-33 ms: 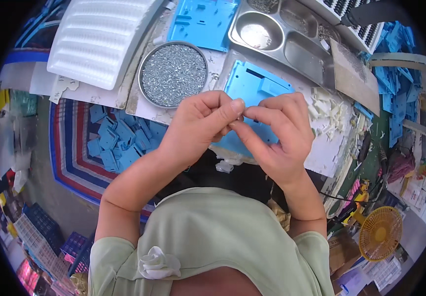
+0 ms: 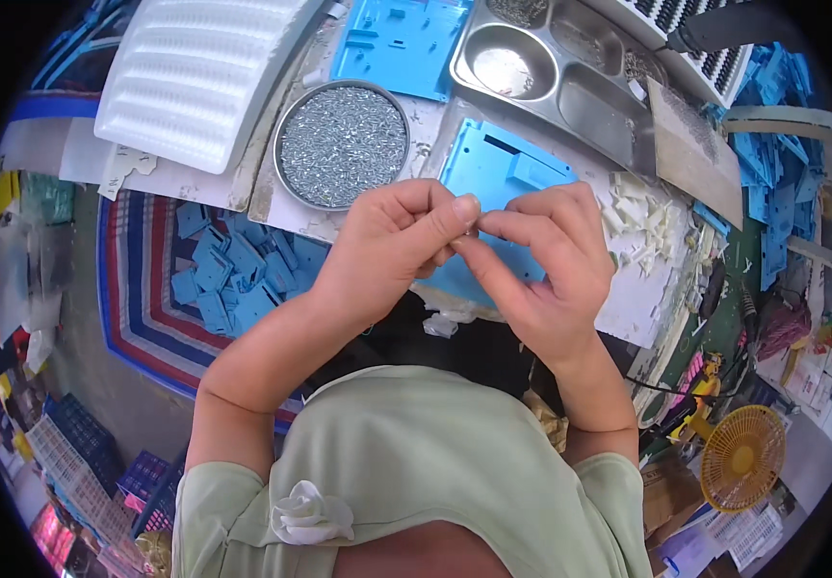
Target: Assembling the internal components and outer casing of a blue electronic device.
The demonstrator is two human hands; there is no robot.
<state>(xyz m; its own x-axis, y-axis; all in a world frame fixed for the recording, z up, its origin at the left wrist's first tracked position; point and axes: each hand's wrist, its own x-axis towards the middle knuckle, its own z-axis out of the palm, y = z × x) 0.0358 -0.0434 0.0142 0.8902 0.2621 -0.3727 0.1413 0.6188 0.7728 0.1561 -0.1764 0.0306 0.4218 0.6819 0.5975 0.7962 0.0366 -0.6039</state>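
Note:
My left hand (image 2: 392, 241) and my right hand (image 2: 551, 250) meet fingertip to fingertip above a flat blue plastic panel (image 2: 479, 159). Thumb and forefinger are pinched together on each hand. Whatever lies between the tips is too small to make out. Beneath the hands, the panel's lower part is partly covered by them. Left of the panel stands a round metal dish (image 2: 342, 144) full of small silvery metal pins or screws. White plastic pieces (image 2: 642, 222) are heaped just right of my right hand.
A steel compartment tray (image 2: 570, 82) sits at the back, beside another blue panel (image 2: 399, 43). White ribbed foam (image 2: 199, 77) lies at the far left. Below it, a striped bag (image 2: 161, 308) holds blue parts (image 2: 233, 275). A yellow fan (image 2: 743, 458) stands at lower right.
The hands keep almost the same pinched pose, with a slight shift of the fingertips. The whole view has moved very slightly.

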